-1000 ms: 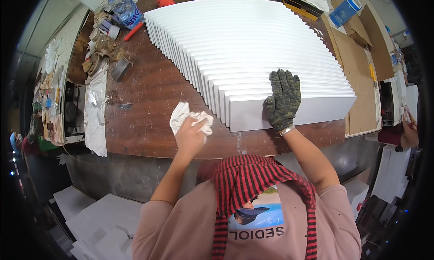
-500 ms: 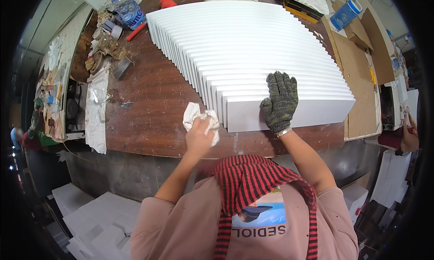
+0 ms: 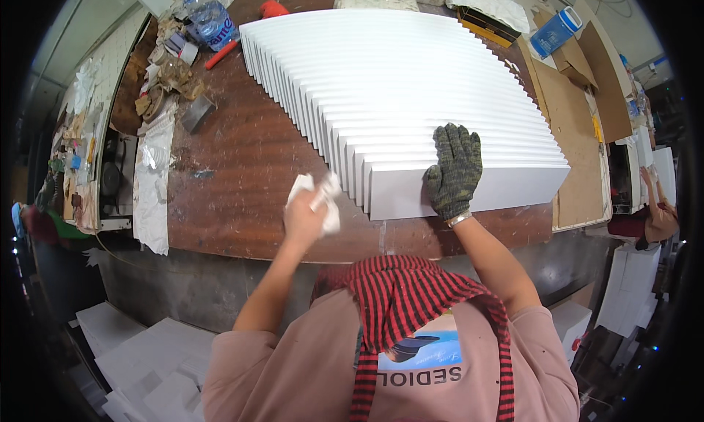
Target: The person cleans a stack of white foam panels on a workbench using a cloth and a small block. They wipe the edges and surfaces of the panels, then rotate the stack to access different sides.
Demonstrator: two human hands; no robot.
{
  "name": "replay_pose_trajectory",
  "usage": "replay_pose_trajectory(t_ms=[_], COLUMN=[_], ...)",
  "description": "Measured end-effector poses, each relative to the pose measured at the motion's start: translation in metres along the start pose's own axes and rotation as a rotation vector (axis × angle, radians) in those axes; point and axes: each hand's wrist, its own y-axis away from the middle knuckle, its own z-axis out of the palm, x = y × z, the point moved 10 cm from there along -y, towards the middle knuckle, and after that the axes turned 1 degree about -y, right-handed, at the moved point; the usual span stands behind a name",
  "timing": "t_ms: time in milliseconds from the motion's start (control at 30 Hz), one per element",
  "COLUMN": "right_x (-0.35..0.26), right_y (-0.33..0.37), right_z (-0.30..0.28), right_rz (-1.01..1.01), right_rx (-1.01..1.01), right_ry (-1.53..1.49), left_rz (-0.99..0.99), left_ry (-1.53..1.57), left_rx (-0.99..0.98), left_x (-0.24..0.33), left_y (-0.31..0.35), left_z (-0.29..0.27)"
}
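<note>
A long row of white flat panels (image 3: 411, 70), overlapping like steps, lies across the brown wooden table. My right hand (image 3: 456, 174), in a dark green knitted glove, rests with fingers stretched out on the nearest panel, over its top edge and front face. My bare left hand (image 3: 303, 221) is closed on a crumpled white cloth (image 3: 332, 218), a little left of the row's near left corner and apart from it. Motion blurs this hand slightly.
A large plastic bottle (image 3: 208, 20), a red-handled tool (image 3: 221, 54) and a grey metal block (image 3: 197, 114) are at the back left. A blue jug (image 3: 556, 32) and opened cardboard (image 3: 565, 129) lie right. White boxes (image 3: 150, 356) stand below left; a person (image 3: 656, 215) is far right.
My left hand has moved slightly left with the cloth, away from the panels. My right hand stays on the nearest panel. The whole view has shifted a little.
</note>
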Motion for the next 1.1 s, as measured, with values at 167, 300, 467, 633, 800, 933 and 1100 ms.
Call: replay_pose_trajectory(t_ms=[167, 300, 467, 633, 800, 933, 1100], right_x=[-0.005, -0.006, -0.005, -0.005, -0.007, -0.006, -0.006], right_y=[0.0, -0.001, -0.001, -0.001, -0.002, 0.001, 0.001], right_z=[-0.002, -0.005, -0.006, -0.005, -0.004, -0.004, -0.001], right_rz=[-0.007, -0.01, -0.002, 0.004, -0.002, 0.012, -0.002], right_rx=[-0.016, 0.006, 0.033, 0.019, 0.01, 0.014, -0.013], right_ry=[0.004, -0.007, -0.008, 0.01, 0.034, 0.011, 0.037], left_rz=[0.163, 0.334, 0.199, 0.364, 0.36, 0.284, 0.154], left_ry=[0.105, -0.119, 0.021, 0.203, 0.108, -0.037, -0.454], left_rx=[0.417, 0.358, 0.09, 0.427, 0.399, 0.524, 0.191], left_x=[0.065, 0.089, 0.023, 0.086, 0.111, 0.048, -0.041], left_y=[-0.058, -0.024, 0.008, -0.031, -0.06, -0.119, -0.185], left_z=[-0.057, 0.002, -0.016, -0.072, -0.08, -0.167, -0.144])
